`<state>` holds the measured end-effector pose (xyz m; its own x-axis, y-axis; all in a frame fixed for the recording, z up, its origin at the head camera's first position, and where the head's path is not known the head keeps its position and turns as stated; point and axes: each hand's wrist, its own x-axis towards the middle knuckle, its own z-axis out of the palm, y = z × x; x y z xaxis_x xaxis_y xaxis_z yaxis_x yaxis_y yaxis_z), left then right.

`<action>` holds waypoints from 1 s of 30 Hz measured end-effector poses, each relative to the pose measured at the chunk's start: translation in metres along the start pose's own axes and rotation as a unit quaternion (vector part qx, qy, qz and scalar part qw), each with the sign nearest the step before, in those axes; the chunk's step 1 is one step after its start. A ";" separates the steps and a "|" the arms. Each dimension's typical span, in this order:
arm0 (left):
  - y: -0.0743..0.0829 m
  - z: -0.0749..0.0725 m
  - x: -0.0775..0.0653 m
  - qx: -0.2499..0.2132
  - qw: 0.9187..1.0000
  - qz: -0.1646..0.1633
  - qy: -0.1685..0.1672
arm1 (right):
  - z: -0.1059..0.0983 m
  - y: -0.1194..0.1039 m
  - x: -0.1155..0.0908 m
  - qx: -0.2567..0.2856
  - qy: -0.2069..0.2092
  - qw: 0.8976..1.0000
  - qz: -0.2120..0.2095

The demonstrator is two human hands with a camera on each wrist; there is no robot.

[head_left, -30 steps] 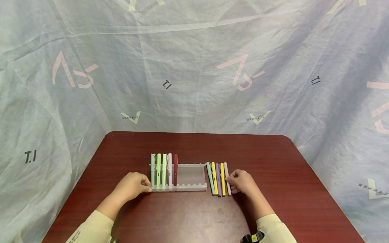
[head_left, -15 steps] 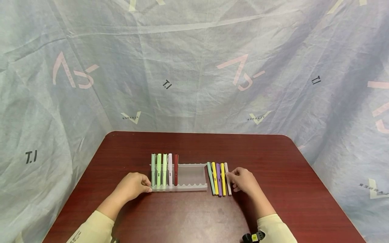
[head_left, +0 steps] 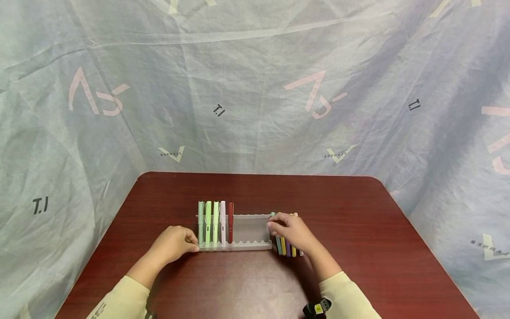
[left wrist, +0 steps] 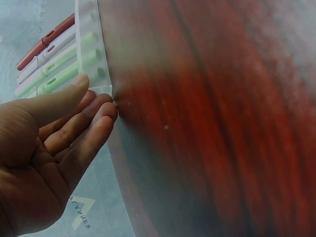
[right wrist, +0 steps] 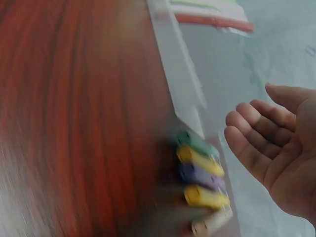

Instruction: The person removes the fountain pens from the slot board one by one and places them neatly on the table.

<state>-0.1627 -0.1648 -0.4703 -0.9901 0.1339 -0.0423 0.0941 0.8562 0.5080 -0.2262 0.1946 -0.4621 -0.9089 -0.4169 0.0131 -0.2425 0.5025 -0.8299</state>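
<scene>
A clear pen tray (head_left: 249,248) holds several upright-lying pens in its left slots: green ones, a pale lilac pen (head_left: 223,221) and a dark red pen (head_left: 230,223). My left hand (head_left: 171,243) pinches the tray's near left corner between thumb and fingers. Over the tray's right end hovers my right hand (head_left: 292,230), fingers loosely bent and nothing between them. Beneath it, a row of pens on the table is partly hidden in the head view. The right wrist view shows a teal pen (right wrist: 197,143), yellow pens (right wrist: 207,196), a purple pen (right wrist: 202,177) and a beige pen (right wrist: 212,221).
The dark red wooden table (head_left: 255,288) has rounded far corners. A grey printed cloth (head_left: 255,88) hangs behind it and along both sides. A black band device (head_left: 317,307) sits at the right sleeve.
My right hand has left the beige pen at the row's right end and moved left across the pens to the tray's right end. My left hand and the tray have stayed put.
</scene>
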 end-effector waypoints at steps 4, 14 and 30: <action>0.000 0.000 0.000 0.001 1.000 0.000 0.001 | 0.020 -0.011 0.009 -0.044 -0.016 0.998 -0.030; 0.000 0.000 -0.001 0.001 1.000 0.000 -0.002 | 0.070 -0.024 0.030 0.033 -0.040 0.999 -0.001; -0.001 -0.001 -0.001 -0.002 1.000 0.001 -0.002 | 0.102 -0.043 0.039 0.030 -0.008 0.999 0.012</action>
<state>-0.1619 -0.1662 -0.4696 -0.9895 0.1372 -0.0444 0.0954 0.8538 0.5118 -0.2169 0.0793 -0.4833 -0.9090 -0.4166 -0.0156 -0.1990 0.4664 -0.8619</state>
